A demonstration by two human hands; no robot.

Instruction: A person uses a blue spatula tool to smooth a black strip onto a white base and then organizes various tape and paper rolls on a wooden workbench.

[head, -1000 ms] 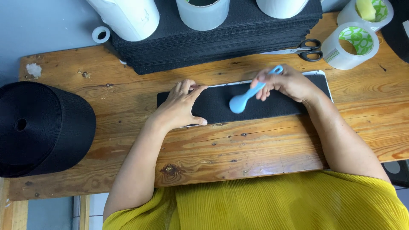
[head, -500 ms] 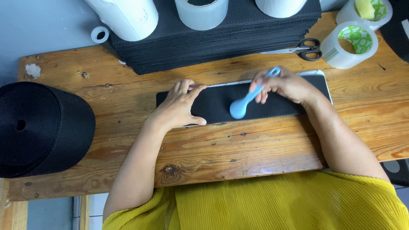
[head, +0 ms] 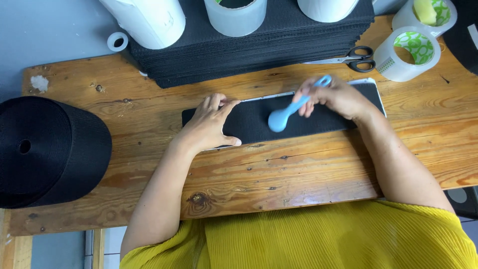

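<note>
Black strip – ends hidden under both hands.

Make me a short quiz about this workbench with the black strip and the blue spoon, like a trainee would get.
1. True or false: the right hand holds the blue spoon with its bowl on the black strip.
2. What does the left hand do? A) grips the scissors B) presses flat on the strip's left part C) lifts a tape roll
3. Fill in: the scissors lie on the wooden table beside a ____ of black sheets.

Key: 1 true; 2 B; 3 stack.
</note>
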